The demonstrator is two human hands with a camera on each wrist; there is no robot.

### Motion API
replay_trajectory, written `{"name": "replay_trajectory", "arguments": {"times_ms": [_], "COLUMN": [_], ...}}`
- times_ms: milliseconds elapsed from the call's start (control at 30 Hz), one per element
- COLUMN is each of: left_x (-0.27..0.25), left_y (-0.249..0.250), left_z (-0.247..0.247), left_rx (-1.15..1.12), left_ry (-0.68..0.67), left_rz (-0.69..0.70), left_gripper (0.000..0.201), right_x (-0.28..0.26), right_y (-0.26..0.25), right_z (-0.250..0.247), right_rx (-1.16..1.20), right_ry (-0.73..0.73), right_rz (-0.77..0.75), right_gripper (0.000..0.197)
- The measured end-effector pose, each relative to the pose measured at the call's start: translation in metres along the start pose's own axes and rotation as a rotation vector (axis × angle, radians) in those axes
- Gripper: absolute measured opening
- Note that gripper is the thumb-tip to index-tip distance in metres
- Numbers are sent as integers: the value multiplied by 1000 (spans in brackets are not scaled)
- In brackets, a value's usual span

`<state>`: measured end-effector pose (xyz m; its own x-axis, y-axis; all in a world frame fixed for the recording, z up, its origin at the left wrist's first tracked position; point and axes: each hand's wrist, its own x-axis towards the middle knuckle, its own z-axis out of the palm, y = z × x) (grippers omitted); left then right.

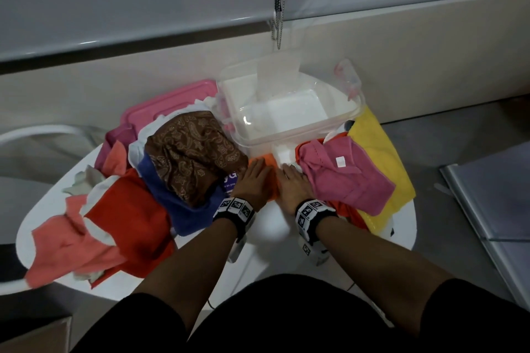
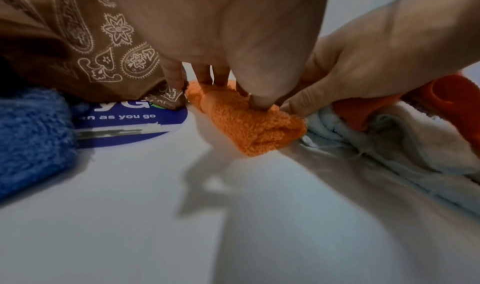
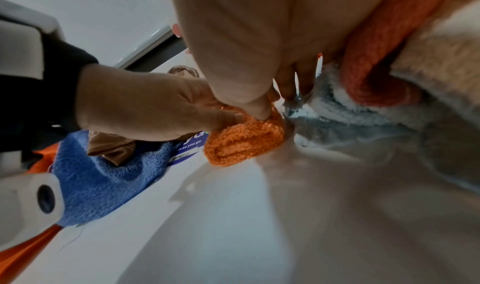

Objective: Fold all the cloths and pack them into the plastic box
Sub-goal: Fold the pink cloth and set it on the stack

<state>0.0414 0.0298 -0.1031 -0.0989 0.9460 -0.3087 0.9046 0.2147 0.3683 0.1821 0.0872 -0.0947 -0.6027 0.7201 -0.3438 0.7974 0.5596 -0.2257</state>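
Observation:
A small folded orange cloth (image 1: 269,163) lies on the white table just in front of the clear plastic box (image 1: 286,133). My left hand (image 1: 253,175) and right hand (image 1: 291,180) lie side by side on it, fingers stretched forward, pressing it flat. In the left wrist view my left hand (image 2: 231,89) sets its thumb and fingertips on the orange cloth (image 2: 246,126). In the right wrist view my right hand (image 3: 272,99) pushes its thumb on the orange cloth (image 3: 241,144), its fingers down by a white towel (image 3: 337,107). The box holds no coloured cloth.
Left of my hands is a heap: brown paisley cloth (image 1: 195,157), blue towel (image 1: 177,203), red cloth (image 1: 129,223), salmon cloth (image 1: 63,243). A pink cloth (image 1: 350,180) and a yellow cloth (image 1: 381,157) lie right. The pink lid (image 1: 169,106) sits behind the heap.

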Motion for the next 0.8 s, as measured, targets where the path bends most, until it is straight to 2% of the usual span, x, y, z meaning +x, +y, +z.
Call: {"name": "replay_trajectory", "arguments": {"times_ms": [67,133,200,300,400,500,567,667,733,800], "left_x": [-11,-22,-32,-47,-57,-68,-77,-86,-88,-90], "left_y": [-3,-10,-16,-19,-24,-35,-42,-50,-51,-52], "left_z": [-7,-9,-6,0,2,8,14,22,24,24], "left_rx": [-39,-34,24,85,47,47,33,44,28,-5], "left_ry": [64,120,60,-139,-56,-74,-136,-187,-199,-194], "left_rz": [-7,-26,-3,0,-62,-33,-29,-11,-8,-24], "left_gripper": [68,59,53,63,65,56,50,51,51,48], "right_x": [-10,-18,-24,-31,-33,-39,-43,-54,-60,-62], "right_y": [-2,-5,-11,-15,-13,-1,9,23,28,32], "right_z": [-7,-7,-3,0,-12,-24,-27,-24,-17,-13], "right_rx": [-35,-57,-85,-40,-47,-23,-55,-40,-8,3], "right_ry": [81,84,49,-26,22,231,295,297,208,178], "right_rz": [-70,-143,-187,-180,-158,39,198,365,443,473], "right_gripper": [67,55,45,46,46,51,60,61,60,48]}}
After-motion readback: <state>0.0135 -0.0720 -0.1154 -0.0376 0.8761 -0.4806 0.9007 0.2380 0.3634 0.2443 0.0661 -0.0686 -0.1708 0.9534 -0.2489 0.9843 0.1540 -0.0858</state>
